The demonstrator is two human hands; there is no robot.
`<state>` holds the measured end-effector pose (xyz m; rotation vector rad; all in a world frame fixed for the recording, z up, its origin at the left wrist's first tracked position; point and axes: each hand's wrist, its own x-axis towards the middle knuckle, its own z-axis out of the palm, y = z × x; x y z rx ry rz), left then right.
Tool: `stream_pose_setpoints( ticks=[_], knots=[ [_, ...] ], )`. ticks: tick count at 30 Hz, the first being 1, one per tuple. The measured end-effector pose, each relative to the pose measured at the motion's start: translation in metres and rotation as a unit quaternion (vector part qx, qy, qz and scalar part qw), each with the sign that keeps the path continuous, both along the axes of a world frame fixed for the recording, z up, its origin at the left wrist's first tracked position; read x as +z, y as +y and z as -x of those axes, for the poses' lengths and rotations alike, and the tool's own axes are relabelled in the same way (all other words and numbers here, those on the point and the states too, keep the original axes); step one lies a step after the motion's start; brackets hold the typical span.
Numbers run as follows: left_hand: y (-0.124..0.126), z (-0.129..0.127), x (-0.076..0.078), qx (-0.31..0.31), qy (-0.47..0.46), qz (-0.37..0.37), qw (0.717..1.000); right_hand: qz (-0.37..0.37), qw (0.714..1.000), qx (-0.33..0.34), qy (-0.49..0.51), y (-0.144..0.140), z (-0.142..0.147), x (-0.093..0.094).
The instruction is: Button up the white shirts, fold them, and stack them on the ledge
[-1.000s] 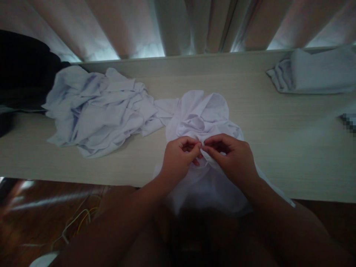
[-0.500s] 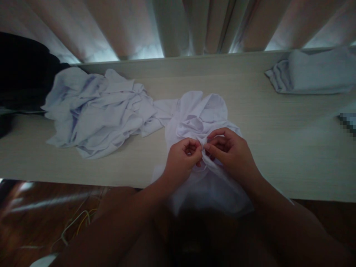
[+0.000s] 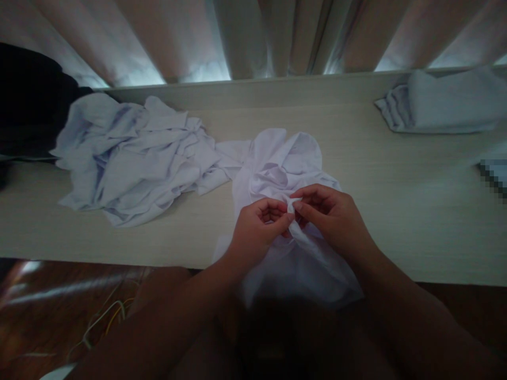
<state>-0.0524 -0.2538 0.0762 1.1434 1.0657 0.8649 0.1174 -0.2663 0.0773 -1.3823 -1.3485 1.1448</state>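
A white garment, which looks like a shirt, lies bunched in front of me, part on the table and part hanging over its front edge. My left hand pinches a fold of it between thumb and fingers. Close against it, my right hand is closed on the same fold, thumb and index finger pressed together. The fingertips hide whatever small detail sits between them. To the left, a heap of crumpled white cloth reaches over to the shirt and touches it.
The pale table runs across the view below striped curtains. A folded white cloth stack sits at the back right, near a blurred-out object. A black bag-like thing stands far left. Cables lie on the wooden floor.
Both hands still hold the shirt fold. The right thumb and fingers have shifted slightly along it, and a bit more cloth shows between the hands. The view has moved slightly.
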Motion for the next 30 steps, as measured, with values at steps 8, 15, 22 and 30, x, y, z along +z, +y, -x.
stream_pose_setpoints(
  ticks=[8,15,22,30],
  knots=[
    [0.001,0.001,-0.006,0.001,0.034,-0.022,0.999,0.008,1.000,0.027,-0.002,0.003,-0.003,0.000],
    [0.001,0.001,-0.013,-0.004,0.079,-0.076,0.994,0.010,0.999,0.030,-0.012,0.002,-0.007,-0.001],
    [0.000,0.002,-0.008,-0.003,0.142,-0.137,0.980,0.025,0.999,0.043,-0.001,0.003,-0.006,-0.002],
    [0.001,0.005,-0.010,-0.026,0.172,-0.185,0.967,0.022,0.998,0.052,0.000,0.004,-0.008,-0.003]
  ],
)
